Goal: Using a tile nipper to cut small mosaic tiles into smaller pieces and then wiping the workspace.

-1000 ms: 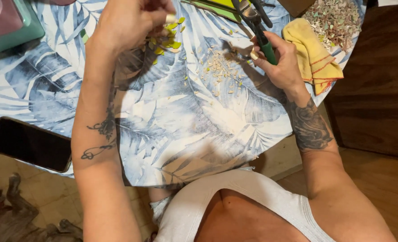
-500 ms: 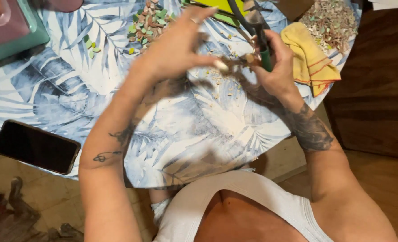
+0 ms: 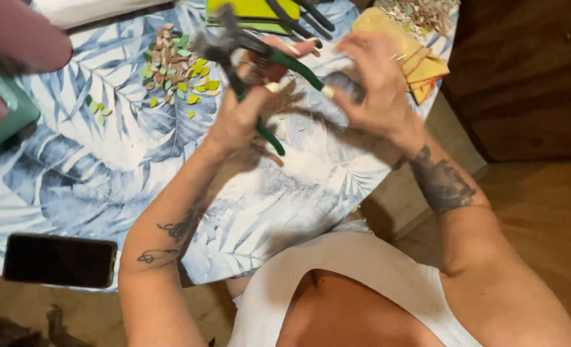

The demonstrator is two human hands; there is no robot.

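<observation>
My left hand point(image 3: 237, 119) is closed around a pair of green-handled nippers point(image 3: 267, 59), raised above the table with the dark jaws pointing up and left. One handle runs right toward my right hand point(image 3: 378, 83), whose thumb tip lies at the handle's end. Its other fingers are spread; motion blur hides whether it pinches a small piece. Behind my left hand, a pile of small green, yellow and brown tile chips point(image 3: 176, 64) lies on the leaf-print tablecloth point(image 3: 137, 167).
A yellow cloth point(image 3: 420, 64) lies at the table's right edge, with a second heap of chips point(image 3: 420, 13) behind it. More dark tools point(image 3: 298, 13) rest on a green board point(image 3: 250, 9). There is a teal tray point(image 3: 9, 119) at left and a black phone point(image 3: 60, 260) at the near edge.
The nippers were in my right hand and are now gripped by my left. Both hands have risen toward the camera, and the view has shifted.
</observation>
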